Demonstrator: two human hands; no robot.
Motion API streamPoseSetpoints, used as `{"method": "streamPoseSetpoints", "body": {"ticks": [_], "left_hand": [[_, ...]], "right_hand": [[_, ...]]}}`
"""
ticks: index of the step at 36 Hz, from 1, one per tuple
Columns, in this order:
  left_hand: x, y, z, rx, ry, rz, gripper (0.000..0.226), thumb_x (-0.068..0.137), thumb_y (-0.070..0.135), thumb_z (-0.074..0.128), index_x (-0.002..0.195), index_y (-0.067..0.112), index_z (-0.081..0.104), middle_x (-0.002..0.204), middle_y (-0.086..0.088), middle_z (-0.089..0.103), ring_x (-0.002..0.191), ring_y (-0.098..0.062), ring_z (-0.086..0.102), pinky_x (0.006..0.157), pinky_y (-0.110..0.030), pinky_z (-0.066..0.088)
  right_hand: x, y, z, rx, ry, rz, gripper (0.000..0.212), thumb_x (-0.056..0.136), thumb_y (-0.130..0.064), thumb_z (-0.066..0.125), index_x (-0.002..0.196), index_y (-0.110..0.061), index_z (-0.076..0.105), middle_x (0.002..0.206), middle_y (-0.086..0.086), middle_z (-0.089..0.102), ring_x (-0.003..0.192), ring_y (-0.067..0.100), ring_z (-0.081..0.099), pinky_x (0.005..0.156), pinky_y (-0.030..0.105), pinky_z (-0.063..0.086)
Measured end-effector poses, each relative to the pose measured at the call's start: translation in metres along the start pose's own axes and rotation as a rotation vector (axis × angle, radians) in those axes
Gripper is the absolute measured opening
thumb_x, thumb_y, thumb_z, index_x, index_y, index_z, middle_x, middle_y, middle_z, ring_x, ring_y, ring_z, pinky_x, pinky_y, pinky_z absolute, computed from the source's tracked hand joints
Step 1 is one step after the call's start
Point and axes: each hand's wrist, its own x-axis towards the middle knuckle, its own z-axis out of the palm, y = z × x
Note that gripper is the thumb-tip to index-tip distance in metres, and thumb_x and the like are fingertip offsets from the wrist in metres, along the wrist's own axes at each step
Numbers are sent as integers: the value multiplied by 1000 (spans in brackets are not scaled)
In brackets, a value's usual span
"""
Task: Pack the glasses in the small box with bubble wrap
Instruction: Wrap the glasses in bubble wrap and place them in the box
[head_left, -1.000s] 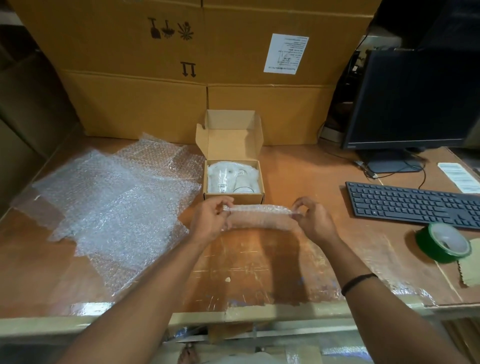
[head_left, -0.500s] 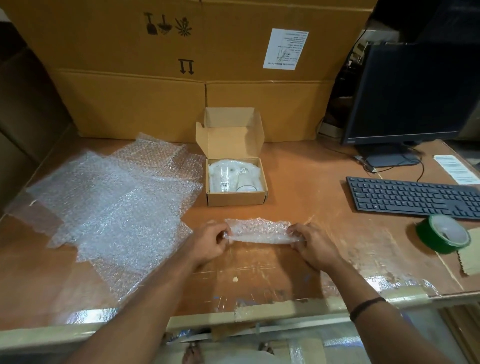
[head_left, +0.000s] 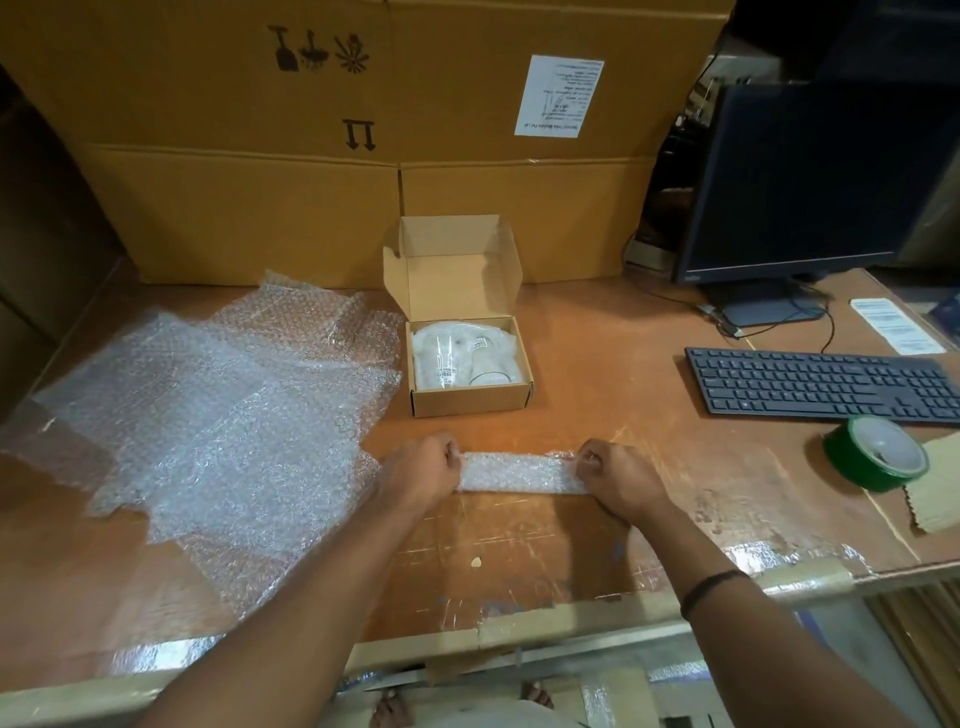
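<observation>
Left hand (head_left: 421, 470) and right hand (head_left: 621, 478) grip opposite ends of a folded wrap strip (head_left: 522, 473) lying on the surface (head_left: 597, 364), fingers clamped on it. Just behind the strip stands the open box (head_left: 470, 402), with the glasses (head_left: 457, 358) lying inside. Loose sheets (head_left: 208, 415) lie to the left.

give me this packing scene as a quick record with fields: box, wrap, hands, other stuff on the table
box: open, lid up, glasses inside on white padding
strip: folded bubble wrap, flat on table, nearer than the box
left grip: pinches strip's left end
right grip: pinches strip's right end
sheets: loose bubble wrap, left of box
right of box: keyboard, tape, monitor
</observation>
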Motion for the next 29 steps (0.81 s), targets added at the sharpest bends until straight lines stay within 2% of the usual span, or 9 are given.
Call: {"method": "streamPoseSetpoints", "body": {"ticks": [3,6,10,13,16,18,23,25,29], "left_hand": [[0,0,1,57,-32,46,30,94,25,60,124,28,54,99,8,63,68,-6,58,53,-21,48],[2,-7,4,86,-38,143,42,96,23,56,135,32,48,126,6,51,100,-12,54,83,-31,54],[5,-9,8,122,-80,214,50,98,15,50,142,37,41,137,7,45,115,-11,43,99,-33,44],[4,-5,8,112,-152,240,43,100,20,43,138,38,45,135,10,46,122,-15,43,108,-44,39],[2,-1,7,132,-210,289,40,99,21,46,136,36,49,130,7,51,116,-15,48,105,-42,43],[4,0,7,133,-232,253,49,96,16,54,139,37,46,129,5,52,118,-17,48,102,-38,44],[9,3,0,127,-237,272,37,92,14,59,125,31,61,120,7,57,117,-14,47,101,-38,43],[10,2,-4,122,-247,282,26,92,16,59,115,27,65,116,7,56,115,-13,46,99,-35,43],[13,-2,-7,96,-268,291,15,92,17,60,101,29,65,114,8,54,115,-11,44,100,-33,39]], "right_hand": [[-2,-1,1,-5,32,-54,17,89,-20,62,106,-18,65,106,3,61,93,20,57,74,29,43],[-2,0,0,-47,44,-105,27,88,-20,66,115,-22,62,118,-1,57,100,17,52,87,31,46],[-1,-8,-7,-101,-23,-179,36,96,-22,57,131,-19,58,134,0,57,121,23,51,101,34,40],[-2,-13,-9,-149,-117,-193,44,92,-31,63,135,-25,56,136,-1,56,124,22,49,105,37,40],[0,-17,-12,-144,-190,-134,47,86,-28,71,131,-25,60,130,-1,61,118,20,55,98,33,45],[1,-21,-14,-96,-216,-65,44,84,-23,72,126,-22,61,122,0,64,109,20,59,85,26,45],[8,-28,-17,-102,-260,-81,16,78,-18,71,87,-27,63,96,-2,66,84,18,58,61,25,41],[10,-31,-20,-94,-269,-93,18,77,-16,71,77,-28,57,91,-2,63,81,18,58,59,27,42],[13,-35,-28,-57,-267,-128,15,80,-13,68,84,-23,57,84,0,60,77,18,54,60,29,39]]}}
